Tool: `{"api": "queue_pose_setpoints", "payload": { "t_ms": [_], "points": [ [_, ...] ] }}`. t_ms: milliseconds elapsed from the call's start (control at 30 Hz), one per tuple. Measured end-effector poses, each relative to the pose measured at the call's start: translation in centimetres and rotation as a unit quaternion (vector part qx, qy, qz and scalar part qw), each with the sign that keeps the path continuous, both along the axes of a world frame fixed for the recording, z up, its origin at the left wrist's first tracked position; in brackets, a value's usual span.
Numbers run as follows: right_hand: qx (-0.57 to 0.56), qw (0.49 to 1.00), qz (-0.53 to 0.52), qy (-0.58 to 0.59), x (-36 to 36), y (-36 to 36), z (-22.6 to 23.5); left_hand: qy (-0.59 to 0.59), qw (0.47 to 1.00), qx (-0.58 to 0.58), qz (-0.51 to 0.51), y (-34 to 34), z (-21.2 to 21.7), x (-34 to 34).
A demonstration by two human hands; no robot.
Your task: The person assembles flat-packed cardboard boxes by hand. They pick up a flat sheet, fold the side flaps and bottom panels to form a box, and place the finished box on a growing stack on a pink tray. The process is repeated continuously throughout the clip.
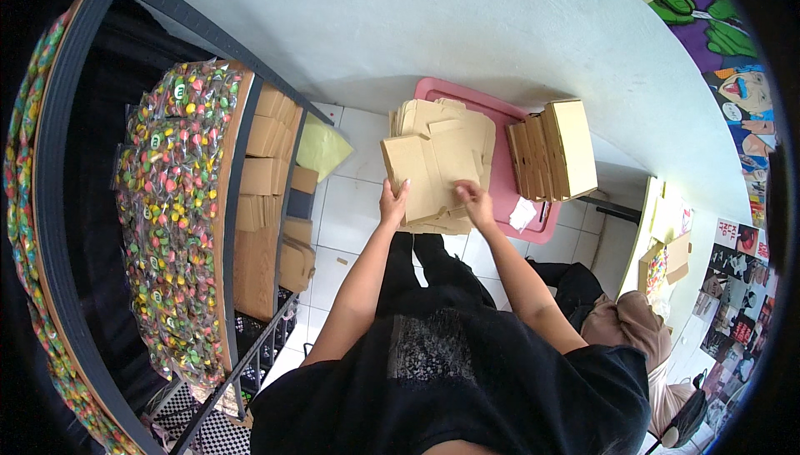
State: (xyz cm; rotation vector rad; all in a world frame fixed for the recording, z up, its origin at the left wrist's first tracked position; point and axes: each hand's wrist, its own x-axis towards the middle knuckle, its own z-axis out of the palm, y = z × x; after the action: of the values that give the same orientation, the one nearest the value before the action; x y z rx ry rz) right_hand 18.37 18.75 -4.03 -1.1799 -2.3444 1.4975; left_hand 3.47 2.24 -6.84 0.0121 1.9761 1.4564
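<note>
A partly folded brown cardboard box lies over a pile of flat cardboard blanks, its left side standing up as a wall. My left hand grips that left wall near its lower corner, thumb on the inner side. At the box's right side, my right hand has its fingers curled closed on a flap by the lower right edge. The pile rests on a pink table with a raised rim.
Folded boxes stand in a row on the table's right, near a white paper. A metal shelf at left holds bagged colourful sweets and more cardboard. Another person sits at right. A wall rises behind.
</note>
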Motion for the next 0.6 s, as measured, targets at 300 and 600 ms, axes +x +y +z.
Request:
{"api": "queue_pose_setpoints", "payload": {
  "t_ms": [300, 600],
  "points": [
    [-0.032, 0.975, -0.169, -0.137, -0.1, 6.0, -0.8, -0.155, 0.975, 0.160, -0.026, -0.6, 0.9, -0.4],
    [-0.229, 0.953, -0.184, -0.076, 0.2, 6.3, 2.2, -0.209, 0.956, 0.198, -0.060, -1.0, 2.0, -0.7]
  ]
}}
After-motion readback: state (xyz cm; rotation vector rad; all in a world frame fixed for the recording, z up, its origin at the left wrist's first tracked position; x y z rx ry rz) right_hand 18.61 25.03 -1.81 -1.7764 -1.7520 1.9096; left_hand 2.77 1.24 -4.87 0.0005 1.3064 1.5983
